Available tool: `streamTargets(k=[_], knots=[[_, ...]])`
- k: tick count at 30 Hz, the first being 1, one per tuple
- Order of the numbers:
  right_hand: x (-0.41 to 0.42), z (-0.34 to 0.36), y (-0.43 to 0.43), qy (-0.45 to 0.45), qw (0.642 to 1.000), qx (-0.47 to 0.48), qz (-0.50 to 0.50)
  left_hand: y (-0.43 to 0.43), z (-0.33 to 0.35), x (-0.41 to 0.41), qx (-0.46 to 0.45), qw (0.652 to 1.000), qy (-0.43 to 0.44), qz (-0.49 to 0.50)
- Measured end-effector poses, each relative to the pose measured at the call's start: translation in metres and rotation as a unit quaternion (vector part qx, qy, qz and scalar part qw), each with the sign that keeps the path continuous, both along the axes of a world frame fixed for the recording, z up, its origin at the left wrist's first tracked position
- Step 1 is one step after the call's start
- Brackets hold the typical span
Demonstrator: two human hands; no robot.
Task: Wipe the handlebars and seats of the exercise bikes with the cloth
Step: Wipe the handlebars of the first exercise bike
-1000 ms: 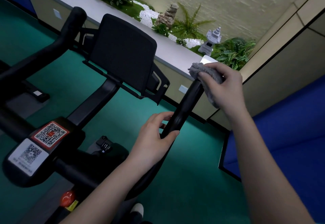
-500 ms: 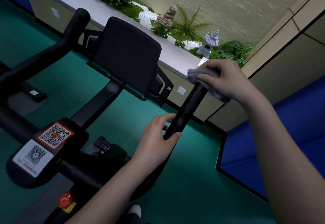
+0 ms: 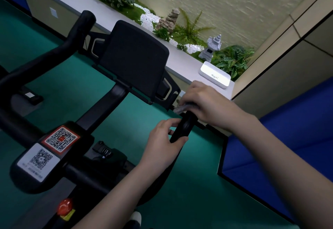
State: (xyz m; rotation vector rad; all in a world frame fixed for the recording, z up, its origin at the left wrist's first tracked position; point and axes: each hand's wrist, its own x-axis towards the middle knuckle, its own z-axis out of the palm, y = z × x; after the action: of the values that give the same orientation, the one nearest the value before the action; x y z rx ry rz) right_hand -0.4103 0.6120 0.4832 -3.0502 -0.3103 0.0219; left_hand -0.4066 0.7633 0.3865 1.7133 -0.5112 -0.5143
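At handlebar [image 3: 182, 129] tip: right hand [image 3: 203, 102] wraps cloth [image 3: 180, 109] (mostly hidden under fingers) round it; left hand [image 3: 162, 144] grips handlebar just below. Best: full wrap, twist, slide downward.

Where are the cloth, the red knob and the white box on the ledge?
cloth [image 3: 180, 109]: head view, on the grey fringe that shows.
red knob [image 3: 64, 207]: head view, on its rounded top.
white box [image 3: 215, 74]: head view, on its lit top face.
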Motion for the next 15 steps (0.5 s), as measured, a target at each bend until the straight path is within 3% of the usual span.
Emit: streamTargets(k=[5,10,13,15], knots=[[0.007,0.017,-0.016,-0.110,0.991,0.020,-0.075,0.000,0.000,0.000,0.001,1.000,0.009,-0.001],[-0.003,-0.002,-0.001,-0.033,0.999,0.027,-0.015,0.001,0.001,-0.001,-0.001,1.000,0.002,0.001],[-0.004,0.004,-0.018,-0.188,0.977,0.069,-0.069,0.002,-0.001,-0.001,-0.002,1.000,0.005,-0.004],[-0.005,0.008,-0.032,-0.316,0.921,0.146,-0.174,0.002,-0.001,-0.001,0.000,1.000,0.006,-0.009]])
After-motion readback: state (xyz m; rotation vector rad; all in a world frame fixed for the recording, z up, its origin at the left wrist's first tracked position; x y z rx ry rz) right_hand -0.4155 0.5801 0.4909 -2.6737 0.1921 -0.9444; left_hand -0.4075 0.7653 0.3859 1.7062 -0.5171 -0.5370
